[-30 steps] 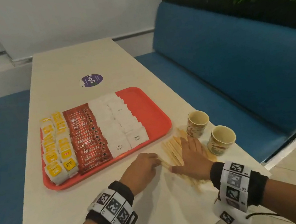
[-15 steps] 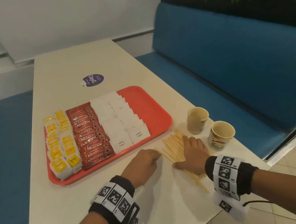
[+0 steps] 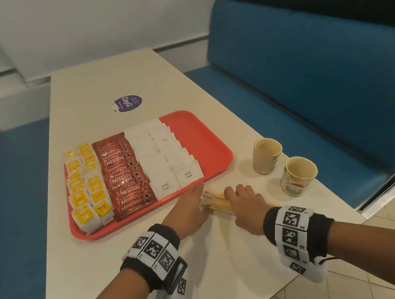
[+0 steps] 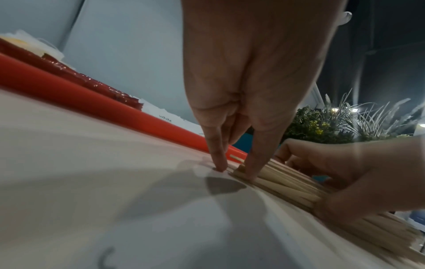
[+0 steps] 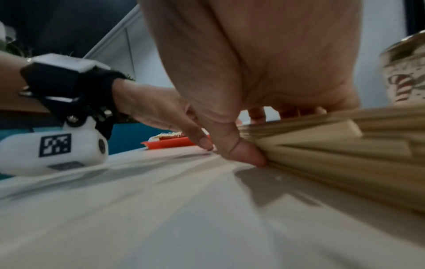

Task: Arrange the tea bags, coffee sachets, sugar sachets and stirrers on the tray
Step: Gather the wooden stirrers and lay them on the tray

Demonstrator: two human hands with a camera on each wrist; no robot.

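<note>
Stirrers [image 3: 217, 203] now bunched tighter between both hands.

Both arms reach forward over the near part of the tabletop. The left hand [image 3: 189, 208] stands on its edge, with its straight fingers [image 4: 260, 158] pointing down and pushing against the ends of the stirrers [image 3: 217, 203]. The right hand [image 3: 245, 202] curls over the bundle from the right and grips it, thumb [image 5: 241, 151] pressed low.
</note>
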